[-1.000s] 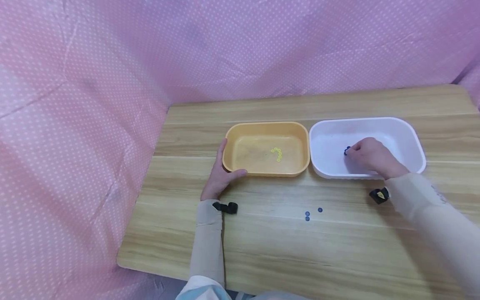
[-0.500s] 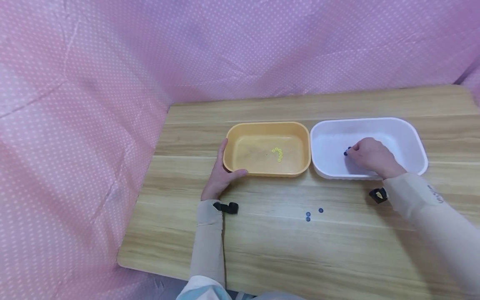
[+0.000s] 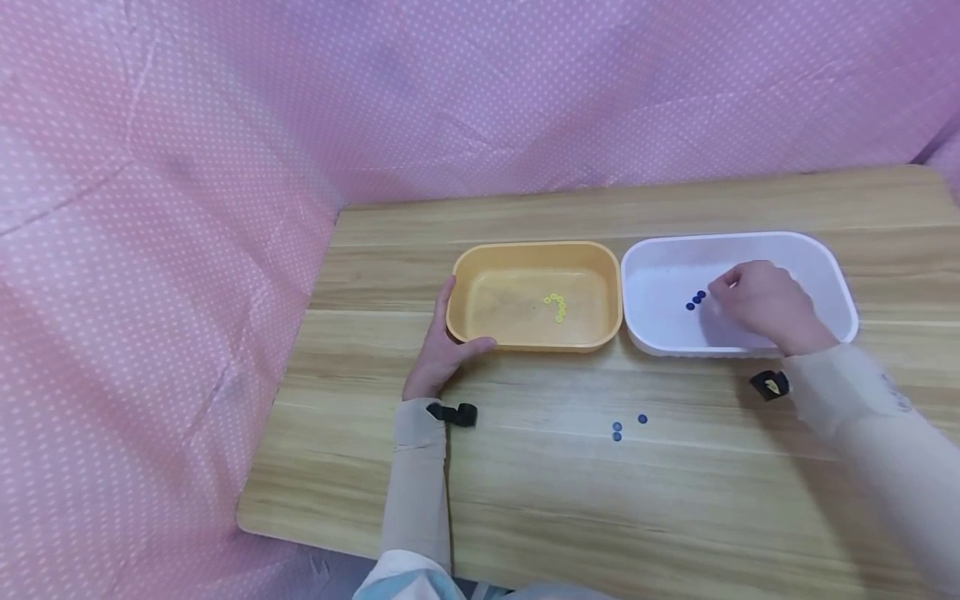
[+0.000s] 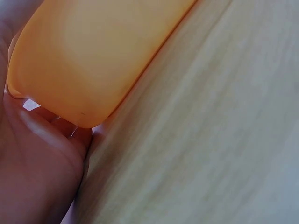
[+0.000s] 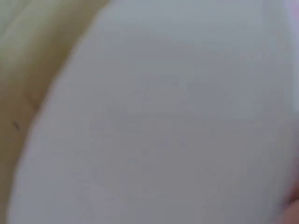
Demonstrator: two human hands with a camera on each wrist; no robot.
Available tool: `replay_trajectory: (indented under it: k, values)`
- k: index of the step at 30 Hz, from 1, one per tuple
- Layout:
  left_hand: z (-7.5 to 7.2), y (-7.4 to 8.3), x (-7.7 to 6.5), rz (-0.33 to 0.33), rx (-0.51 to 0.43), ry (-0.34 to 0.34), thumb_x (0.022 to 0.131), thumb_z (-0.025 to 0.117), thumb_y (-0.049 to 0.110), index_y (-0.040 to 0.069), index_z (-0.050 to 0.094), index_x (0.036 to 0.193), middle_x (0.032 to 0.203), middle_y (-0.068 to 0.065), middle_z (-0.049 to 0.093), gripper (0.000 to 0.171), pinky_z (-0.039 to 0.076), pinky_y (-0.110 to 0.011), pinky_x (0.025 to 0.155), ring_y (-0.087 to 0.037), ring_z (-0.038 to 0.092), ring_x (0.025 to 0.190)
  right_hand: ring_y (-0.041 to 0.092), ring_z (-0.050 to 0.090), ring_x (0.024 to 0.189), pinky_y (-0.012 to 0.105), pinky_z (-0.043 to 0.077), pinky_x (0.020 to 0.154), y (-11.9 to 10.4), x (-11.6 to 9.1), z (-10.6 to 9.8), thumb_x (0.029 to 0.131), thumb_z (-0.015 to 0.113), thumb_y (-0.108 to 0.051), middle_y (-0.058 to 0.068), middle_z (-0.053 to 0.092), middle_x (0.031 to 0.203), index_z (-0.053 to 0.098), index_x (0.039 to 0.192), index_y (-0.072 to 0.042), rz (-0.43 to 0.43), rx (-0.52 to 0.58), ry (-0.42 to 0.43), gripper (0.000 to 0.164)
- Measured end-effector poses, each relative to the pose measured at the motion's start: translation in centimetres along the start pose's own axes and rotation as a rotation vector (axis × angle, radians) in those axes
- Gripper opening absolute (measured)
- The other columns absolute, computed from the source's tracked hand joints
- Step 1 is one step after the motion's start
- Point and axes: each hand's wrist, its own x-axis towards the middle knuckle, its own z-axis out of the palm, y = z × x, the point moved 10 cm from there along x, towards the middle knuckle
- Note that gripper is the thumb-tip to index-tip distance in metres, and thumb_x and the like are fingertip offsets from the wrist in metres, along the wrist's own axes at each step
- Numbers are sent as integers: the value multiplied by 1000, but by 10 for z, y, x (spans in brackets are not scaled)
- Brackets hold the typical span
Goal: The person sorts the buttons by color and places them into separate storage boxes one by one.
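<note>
My left hand (image 3: 435,358) holds the left near corner of a yellow-orange plastic bin (image 3: 480,250), thumb on its near side and fingers along its left side. Up close in the left wrist view, the bin's wall (image 4: 103,60) lies against my fingers. Several small yellow rings sit inside it. My right hand (image 3: 765,302) is over the white bin (image 3: 832,283), loosely curled, with no object visible at its fingertips. Just left of the fingertips, three small dark blue discs (image 3: 697,300) lie in a slanting row on the white floor. The right wrist view is blurred, mostly white wall.
Three more blue discs (image 3: 642,419) lie on the wooden table (image 3: 547,500) in front of the bins. Both bins stand side by side, nearly touching. A pink dotted cloth (image 3: 480,100) hangs behind and to the left of the table.
My right hand has drawn away to the right from the blue discs, which now show fully as a row of three. The left hand keeps its place on the yellow-orange bin.
</note>
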Motion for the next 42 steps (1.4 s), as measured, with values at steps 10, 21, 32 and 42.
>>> replay_trajectory:
  k: [10, 21, 32, 42]
  values:
    - [-3, -4, 2, -5, 9, 4, 66, 87, 15, 30, 12, 151, 153, -3, 22, 115, 26, -42, 108, -29, 32, 132, 28, 47, 78, 33, 39, 59, -28, -47, -21, 95, 43, -48, 17, 61, 97, 61, 114, -2, -68, 138, 122, 53]
    - [-8, -13, 5, -19, 24, 19, 65, 88, 16, 35, 14, 150, 152, 2, 22, 114, 27, -38, 107, -25, 34, 130, 6, 47, 64, 26, 43, 57, -74, -104, 90, 82, 72, -20, -12, 54, 74, 68, 97, -16, -452, -70, -61, 16]
    - [-5, -2, 2, 17, 8, 1, 68, 86, 11, 24, 10, 152, 154, -8, 18, 114, 25, -44, 108, -32, 30, 133, 4, 52, 66, 31, 47, 59, -79, -109, 113, 79, 76, -15, -13, 56, 78, 66, 83, -20, -547, -117, 17, 11]
    - [-7, -6, 4, 29, 20, 3, 67, 86, 12, 25, 10, 152, 154, -7, 18, 114, 25, -45, 108, -31, 30, 133, 2, 47, 61, 25, 43, 55, -75, -97, 117, 79, 76, -15, -14, 55, 70, 69, 92, -14, -528, -48, -8, 15]
